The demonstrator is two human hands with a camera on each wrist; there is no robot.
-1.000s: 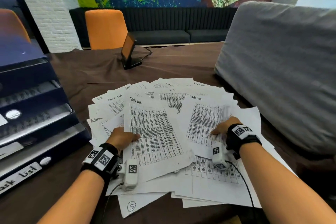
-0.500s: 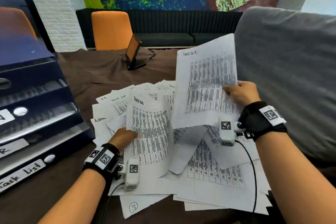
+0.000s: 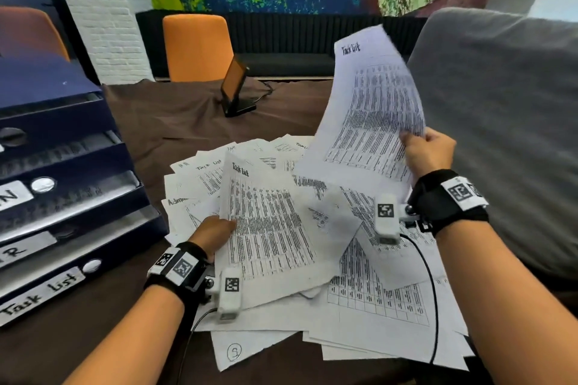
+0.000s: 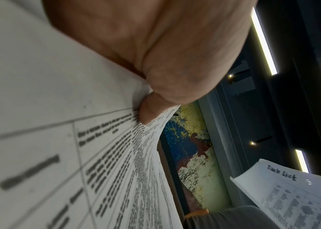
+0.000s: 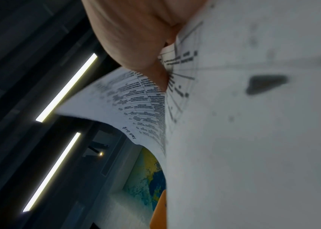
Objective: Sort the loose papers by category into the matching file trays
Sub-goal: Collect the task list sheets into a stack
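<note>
A heap of loose printed papers (image 3: 359, 300) lies spread on the brown table. My right hand (image 3: 427, 151) pinches a "Task list" sheet (image 3: 372, 109) by its right edge and holds it up, curved, above the heap; the right wrist view shows the thumb on this sheet (image 5: 136, 99). My left hand (image 3: 215, 230) grips the left edge of a second "Task list" sheet (image 3: 269, 228), tilted up off the pile; in the left wrist view the thumb presses on that sheet (image 4: 116, 155). Stacked dark blue file trays (image 3: 72, 197) stand at the left, the lowest labelled "Task list" (image 3: 40, 294).
A grey cushion (image 3: 500, 134) borders the papers on the right. A small dark stand with a screen (image 3: 236, 87) sits on the table behind the heap. Orange chairs (image 3: 197, 47) and a dark bench stand beyond the table.
My right hand has lifted its "Task list" sheet from flat on the pile up into the air. My left hand has tilted its sheet up off the heap.
</note>
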